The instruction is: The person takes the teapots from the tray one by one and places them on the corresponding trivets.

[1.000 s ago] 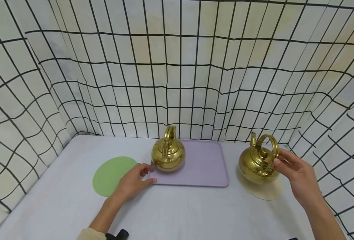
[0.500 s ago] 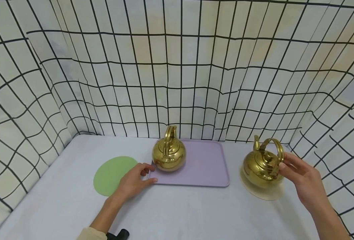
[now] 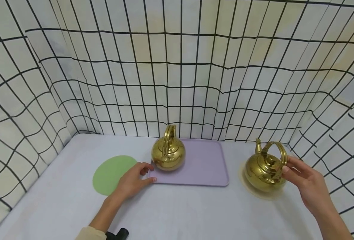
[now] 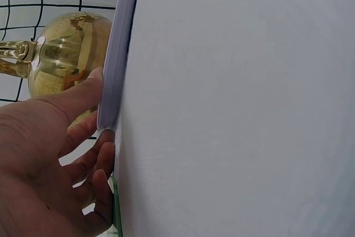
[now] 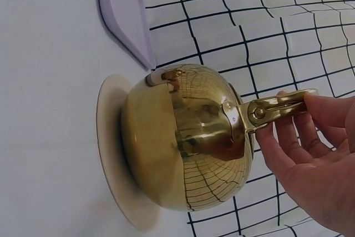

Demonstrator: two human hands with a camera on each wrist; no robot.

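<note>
My right hand point(image 3: 307, 183) grips the arched handle of a shiny brass teapot point(image 3: 265, 173) at the right. The teapot is over a round beige mat point(image 5: 119, 154); whether its base touches the mat I cannot tell. Its spout points to the back. At the front left corner of a lilac tray point(image 3: 206, 163), my left hand point(image 3: 133, 181) holds the rim between thumb and fingers. A second brass teapot point(image 3: 168, 155) stands upright on the tray's left part, close to that hand. In the left wrist view, the thumb point(image 4: 86, 92) lies against the tray's rim.
A round green mat point(image 3: 112, 173) lies left of the tray, partly behind the left hand. White cloth point(image 3: 188, 213) covers the table. White walls with a black grid point(image 3: 179, 76) enclose the back and sides. A black object point(image 3: 118, 234) shows by the left sleeve.
My right hand has shifted the teapot to the right and slightly nearer and lower, over the beige mat. The left hand, the tray and the other teapot have stayed put.
</note>
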